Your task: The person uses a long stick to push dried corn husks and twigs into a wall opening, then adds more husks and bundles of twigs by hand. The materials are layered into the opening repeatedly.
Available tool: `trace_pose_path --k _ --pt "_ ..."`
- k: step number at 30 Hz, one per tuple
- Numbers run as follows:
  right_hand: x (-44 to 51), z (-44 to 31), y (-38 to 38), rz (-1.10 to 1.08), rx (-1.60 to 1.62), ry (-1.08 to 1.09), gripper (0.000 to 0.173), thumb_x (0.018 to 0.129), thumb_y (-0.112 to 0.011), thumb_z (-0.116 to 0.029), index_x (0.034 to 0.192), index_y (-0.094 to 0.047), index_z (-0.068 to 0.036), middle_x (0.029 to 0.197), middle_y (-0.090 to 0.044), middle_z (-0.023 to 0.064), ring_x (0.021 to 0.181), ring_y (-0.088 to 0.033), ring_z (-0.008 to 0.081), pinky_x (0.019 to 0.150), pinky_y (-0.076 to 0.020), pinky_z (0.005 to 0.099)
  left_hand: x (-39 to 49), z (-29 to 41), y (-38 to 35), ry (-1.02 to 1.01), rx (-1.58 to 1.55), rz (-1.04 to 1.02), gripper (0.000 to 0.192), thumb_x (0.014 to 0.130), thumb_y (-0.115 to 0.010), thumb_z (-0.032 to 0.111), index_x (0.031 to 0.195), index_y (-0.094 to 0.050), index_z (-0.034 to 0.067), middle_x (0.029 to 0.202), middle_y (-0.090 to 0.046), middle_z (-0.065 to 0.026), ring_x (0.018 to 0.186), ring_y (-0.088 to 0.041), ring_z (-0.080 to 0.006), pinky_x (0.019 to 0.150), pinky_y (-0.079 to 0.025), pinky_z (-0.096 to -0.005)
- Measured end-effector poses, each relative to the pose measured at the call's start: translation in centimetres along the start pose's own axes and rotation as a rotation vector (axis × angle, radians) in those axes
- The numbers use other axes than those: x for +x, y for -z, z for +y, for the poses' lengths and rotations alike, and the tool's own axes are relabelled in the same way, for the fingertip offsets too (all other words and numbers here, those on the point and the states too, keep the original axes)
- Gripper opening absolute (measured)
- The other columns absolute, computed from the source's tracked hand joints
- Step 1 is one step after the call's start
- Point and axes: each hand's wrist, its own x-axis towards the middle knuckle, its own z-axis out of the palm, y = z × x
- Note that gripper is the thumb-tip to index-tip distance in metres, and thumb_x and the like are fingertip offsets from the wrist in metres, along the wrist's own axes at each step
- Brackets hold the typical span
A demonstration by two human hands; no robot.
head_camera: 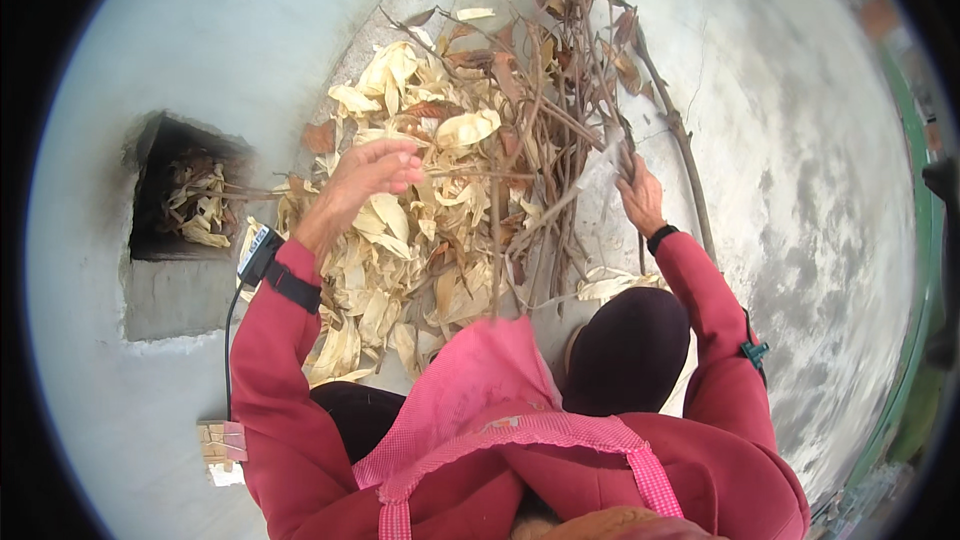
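My left hand [379,172] is held over a heap of dry corn husks [382,232], fingers extended and nothing visible in them. Beyond its fingertips runs a thin stick [480,175]. My right hand [643,195] is closed on a dry branch [624,154] at the side of a bundle of leafy dry branches [574,90]. A translucent plastic strip [596,172] lies beside that hand; whether the fingers also pinch it is hard to tell. Left of the heap, a square opening [146,229] in the pale wall holds husks [202,221] with sticks poking out.
A thick forked branch [679,131] leans along the right side on stained concrete [810,240]. More husks [615,283] lie by my right knee [630,349]. A cable [228,360] hangs from a device [259,255] strapped to my left forearm.
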Motion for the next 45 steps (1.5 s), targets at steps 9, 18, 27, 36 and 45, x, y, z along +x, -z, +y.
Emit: trace_pose_path --k 9,18,27,36,45 --pt "0.3 -3.2 7.8 -0.068 -0.178 0.19 0.035 0.095 -0.066 -0.014 0.122 -0.047 -0.004 0.091 -0.068 0.0292 0.086 -0.067 0.0501 0.071 -0.0507 0.0575 -0.5 -2.6 -2.6 -0.02 -0.267 -0.152 0.051 0.101 -0.07 0.029 0.14 -0.057 -0.002 0.136 -0.066 -0.0169 0.122 -0.067 -0.0233 0.101 -0.054 -0.0357" --pt "-0.8 -3.2 7.7 0.1 -0.303 0.137 0.034 0.09 -0.063 -0.007 0.121 -0.048 -0.008 0.086 -0.069 0.0263 0.078 -0.068 0.0482 0.066 -0.0517 0.0573 -2.2 -3.5 -2.5 0.109 -0.153 -0.341 0.04 0.101 -0.07 0.028 0.13 -0.065 0.0 0.122 -0.072 -0.0127 0.112 -0.071 -0.0213 0.096 -0.057 -0.0346" --pt "0.2 -1.5 9.7 0.274 -0.269 0.009 0.034 0.094 -0.063 -0.011 0.124 -0.048 -0.008 0.082 -0.068 0.0256 0.078 -0.068 0.0486 0.067 -0.0506 0.0577 -2.6 -1.5 -4.6 0.046 -0.256 -0.427 0.039 0.102 -0.068 0.029 0.129 -0.066 0.001 0.123 -0.073 -0.0127 0.112 -0.073 -0.0222 0.095 -0.057 -0.0331" --pt "4.4 -0.7 13.4 0.237 -0.459 -0.128 0.019 0.098 -0.057 -0.013 0.114 -0.049 -0.007 0.083 -0.071 0.0255 0.08 -0.069 0.0482 0.068 -0.0508 0.0586 -2.5 -1.3 -3.2 0.014 -0.272 -0.409 0.036 0.105 -0.065 0.028 0.127 -0.066 0.0 0.122 -0.073 -0.0135 0.113 -0.073 -0.0235 0.097 -0.057 -0.0348" --pt "3.8 -1.2 11.9 0.232 -0.319 -0.054 0.031 0.097 -0.065 -0.017 0.12 -0.047 -0.006 0.082 -0.069 0.0283 0.08 -0.067 0.0502 0.067 -0.0485 0.0596 -2.3 -0.4 -4.4 -0.135 -0.349 -0.343 0.042 0.104 -0.066 0.027 0.136 -0.061 0.0 0.129 -0.07 -0.015 0.122 -0.069 -0.024 0.1 -0.056 -0.0358"
